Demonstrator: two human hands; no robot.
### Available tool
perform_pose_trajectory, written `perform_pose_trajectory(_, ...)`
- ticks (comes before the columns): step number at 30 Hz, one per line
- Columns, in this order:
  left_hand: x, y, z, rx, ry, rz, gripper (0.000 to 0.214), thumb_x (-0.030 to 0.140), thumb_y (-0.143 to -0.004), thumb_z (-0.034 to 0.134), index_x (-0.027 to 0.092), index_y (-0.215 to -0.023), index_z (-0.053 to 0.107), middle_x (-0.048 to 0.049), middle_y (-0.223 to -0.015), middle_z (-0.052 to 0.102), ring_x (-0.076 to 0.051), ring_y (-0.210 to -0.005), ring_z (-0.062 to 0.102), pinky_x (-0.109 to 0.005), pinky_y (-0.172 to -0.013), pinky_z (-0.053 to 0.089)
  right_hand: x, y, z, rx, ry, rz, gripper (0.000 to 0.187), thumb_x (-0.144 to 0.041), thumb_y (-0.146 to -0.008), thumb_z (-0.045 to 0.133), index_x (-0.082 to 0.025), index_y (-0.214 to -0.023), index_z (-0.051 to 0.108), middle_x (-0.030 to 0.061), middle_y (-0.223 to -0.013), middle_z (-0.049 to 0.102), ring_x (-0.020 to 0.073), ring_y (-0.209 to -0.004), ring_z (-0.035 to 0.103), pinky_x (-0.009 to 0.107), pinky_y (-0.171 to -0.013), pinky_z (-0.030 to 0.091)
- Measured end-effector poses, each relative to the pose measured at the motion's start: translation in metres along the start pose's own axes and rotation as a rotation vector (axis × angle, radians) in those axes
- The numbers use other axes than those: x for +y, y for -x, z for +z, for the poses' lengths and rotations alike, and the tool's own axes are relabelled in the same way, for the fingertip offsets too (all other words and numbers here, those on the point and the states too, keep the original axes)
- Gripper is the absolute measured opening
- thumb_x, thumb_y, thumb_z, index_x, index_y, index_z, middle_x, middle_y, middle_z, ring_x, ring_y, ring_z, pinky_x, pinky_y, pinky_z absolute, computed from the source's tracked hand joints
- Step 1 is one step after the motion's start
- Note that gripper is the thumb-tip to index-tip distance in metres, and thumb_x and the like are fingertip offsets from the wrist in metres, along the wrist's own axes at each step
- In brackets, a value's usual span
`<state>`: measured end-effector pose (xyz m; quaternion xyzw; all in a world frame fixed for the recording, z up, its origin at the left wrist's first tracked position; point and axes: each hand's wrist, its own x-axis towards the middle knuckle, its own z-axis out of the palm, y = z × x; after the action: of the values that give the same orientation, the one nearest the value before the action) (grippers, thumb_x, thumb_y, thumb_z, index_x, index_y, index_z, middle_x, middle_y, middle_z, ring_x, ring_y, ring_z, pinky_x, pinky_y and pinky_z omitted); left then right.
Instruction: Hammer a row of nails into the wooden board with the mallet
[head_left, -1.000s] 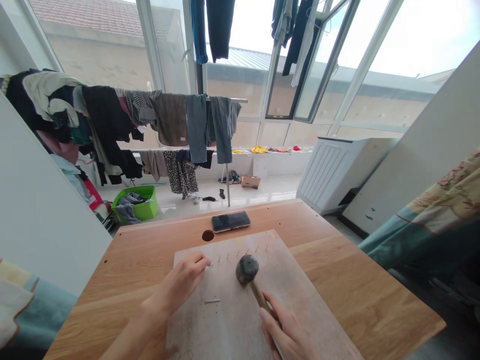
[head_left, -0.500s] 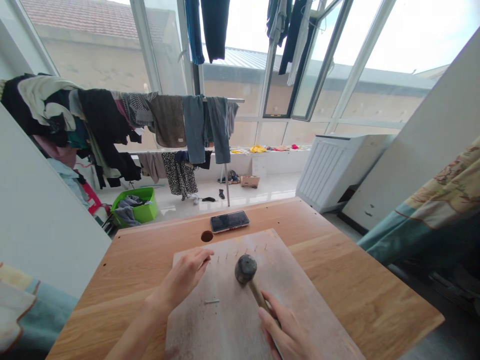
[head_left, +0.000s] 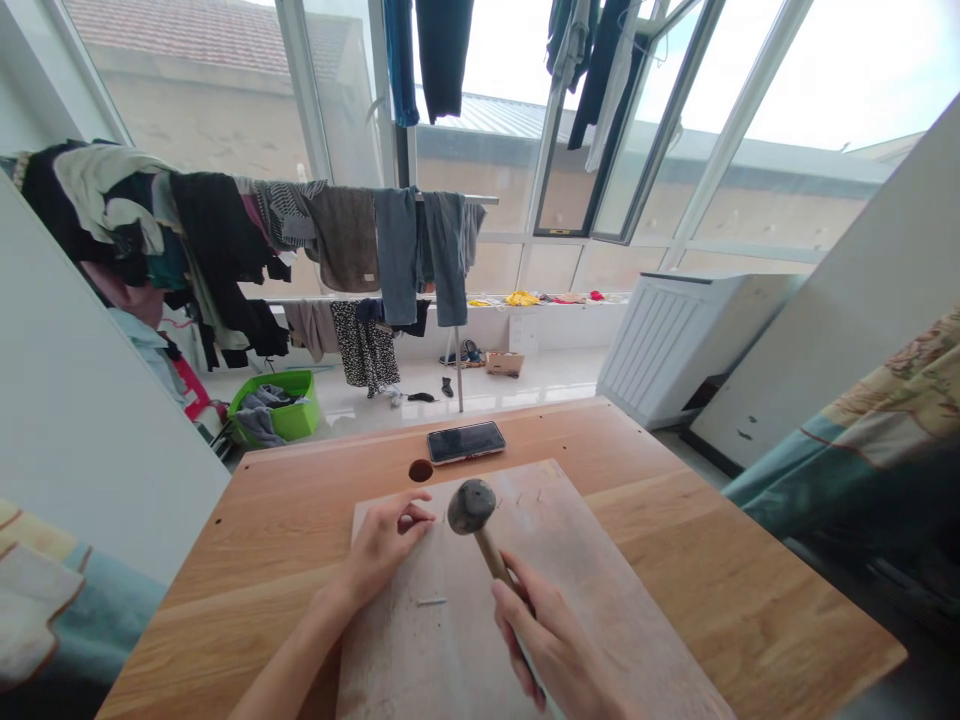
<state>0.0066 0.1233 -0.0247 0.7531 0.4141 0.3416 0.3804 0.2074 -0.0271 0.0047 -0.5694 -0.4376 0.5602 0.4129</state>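
Evidently, in the head view, the right hand was wrapped around the handle of the mallet, well below the dark head, presumably so that the head could swing clear of the fingers. That head was above the far part of the board; whether it touched anything there could not be told. The left hand was apart from the right, near the board's far left corner, its fingers bent and its thumb reaching toward the row of nails; whether anything was pinched in it could not be made out. The board lay flat on the tabletop, likely to spare the wood beneath. The phone lay beyond the board's far edge, seemingly to be out of the way, just beside a round hole.

As for numbers, there were two hands, one mallet, one board, one phone and one round hole. Four nails showed, one left of the mallet head and three right of it; the head could have hidden more. One loose fastener lay flat nearer the wearer.
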Motion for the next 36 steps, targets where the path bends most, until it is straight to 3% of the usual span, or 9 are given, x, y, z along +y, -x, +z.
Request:
perform_pose_trajectory(4,0.002,-0.001,0.001,-0.002,0.030,-0.005,0.025,0.022,-0.081,0.063,0.019,-0.106,0.067,-0.0001,-0.081,0.077,-0.018,-0.077,0.073,-0.028,-0.078,0.059,-0.017,-0.016,0.014,-0.055,0.072,-0.086,0.046,-0.051,-0.098,0.047,-0.019,-0.131,0.051,-0.0099,-0.065,0.047,0.0030,-0.033,0.040,0.011,-0.026,0.031)
perform_pose_trajectory(11,0.002,-0.002,0.000,-0.032,0.014,0.049,0.019,0.022,-0.083,0.058,0.019,-0.099,0.068,-0.0023,-0.089,0.075,-0.020,-0.085,0.070,-0.027,-0.077,0.057,-0.015,-0.022,0.024,-0.079,0.179,-0.094,0.041,-0.045,-0.100,0.044,-0.022,-0.133,0.050,-0.0098,-0.067,0.046,0.0024,-0.032,0.040,0.011,-0.028,0.030)
perform_pose_trajectory(17,0.007,-0.001,-0.004,-0.035,-0.046,0.106,0.028,0.023,-0.084,0.060,0.019,-0.111,0.062,-0.0039,-0.098,0.070,-0.019,-0.090,0.067,-0.031,-0.084,0.055,-0.012,-0.017,0.017,-0.083,0.126,-0.081,0.044,-0.049,-0.098,0.045,-0.019,-0.130,0.051,-0.0098,-0.066,0.046,0.0029,-0.033,0.041,0.011,-0.027,0.031)
perform_pose_trajectory(20,0.016,0.012,-0.015,-0.029,-0.253,0.120,0.019,0.029,-0.083,0.066,0.020,-0.097,0.059,-0.0029,-0.097,0.062,-0.019,-0.087,0.063,-0.032,-0.081,0.054,-0.006,-0.006,0.006,-0.065,0.104,-0.056,0.049,-0.053,-0.097,0.046,-0.019,-0.133,0.050,-0.0097,-0.066,0.046,0.0027,-0.033,0.039,0.012,-0.027,0.029)
perform_pose_trajectory(24,0.039,0.039,-0.026,-0.233,-0.419,0.164,0.013,0.019,-0.082,0.062,0.021,-0.093,0.056,-0.0017,-0.101,0.057,-0.018,-0.089,0.060,-0.032,-0.084,0.052,0.016,0.014,-0.008,0.040,0.100,0.081,0.062,-0.062,-0.090,0.053,-0.021,-0.136,0.053,-0.0074,-0.066,0.049,0.0055,-0.036,0.041,0.015,-0.029,0.030)
perform_pose_trajectory(29,0.056,0.057,-0.011,-0.359,-0.595,0.227,0.019,0.002,-0.075,0.055,0.018,-0.082,0.058,-0.0051,-0.104,0.060,-0.020,-0.095,0.060,-0.033,-0.088,0.051,0.047,0.023,-0.010,0.286,0.024,0.172,0.066,-0.068,-0.080,0.061,-0.026,-0.131,0.061,-0.0005,-0.073,0.060,0.0162,-0.060,0.060,0.020,-0.040,0.042)
perform_pose_trajectory(33,0.055,0.054,-0.004,-0.395,-0.695,0.258,0.025,-0.005,-0.076,0.048,0.017,-0.080,0.058,-0.0069,-0.101,0.063,-0.021,-0.092,0.062,-0.033,-0.085,0.050,0.052,0.020,-0.009,0.308,0.038,0.159,0.071,-0.068,-0.080,0.060,-0.025,-0.136,0.058,-0.0012,-0.071,0.058,0.0146,-0.056,0.055,0.019,-0.038,0.039)
perform_pose_trajectory(36,0.054,0.049,-0.016,-0.397,-0.728,0.195,0.021,-0.001,-0.084,0.046,0.017,-0.082,0.057,-0.0059,-0.089,0.064,-0.021,-0.081,0.063,-0.032,-0.073,0.048,0.046,0.021,-0.010,0.260,0.068,0.137,0.069,-0.067,-0.082,0.059,-0.025,-0.137,0.058,-0.0032,-0.065,0.054,0.0115,-0.048,0.048,0.018,-0.035,0.036)
